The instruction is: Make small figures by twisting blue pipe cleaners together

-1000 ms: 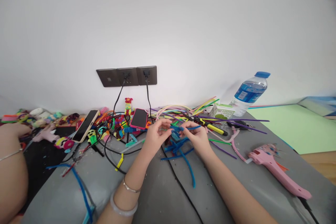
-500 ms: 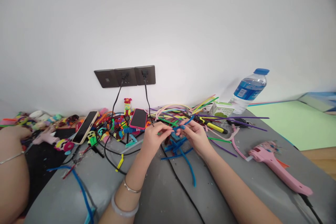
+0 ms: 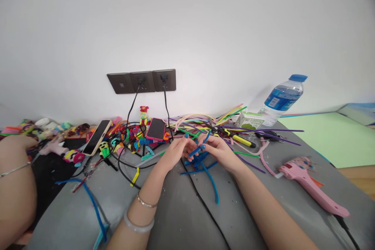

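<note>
My left hand (image 3: 175, 151) and my right hand (image 3: 220, 151) meet at the middle of the grey table (image 3: 181, 218). Both pinch a blue pipe cleaner (image 3: 200, 146) between their fingertips, and its end sticks up between them. Under the hands lies a small heap of blue pipe cleaners (image 3: 205, 168), one of which curves toward me. My left wrist wears a pale bangle and a thin bracelet.
Coloured pipe cleaners (image 3: 205, 123), yellow-handled pliers (image 3: 237, 140), a green box (image 3: 249, 120) and a water bottle (image 3: 281, 99) sit behind. A pink glue gun (image 3: 310, 187) lies right. Two phones (image 3: 156, 129) (image 3: 97, 136), black cables (image 3: 202, 203) and small toys lie left. Another person's arm (image 3: 14, 187) rests far left.
The hands have drawn closer together and dropped a little. The blue pipe cleaner between them has tilted from flat to pointing upward.
</note>
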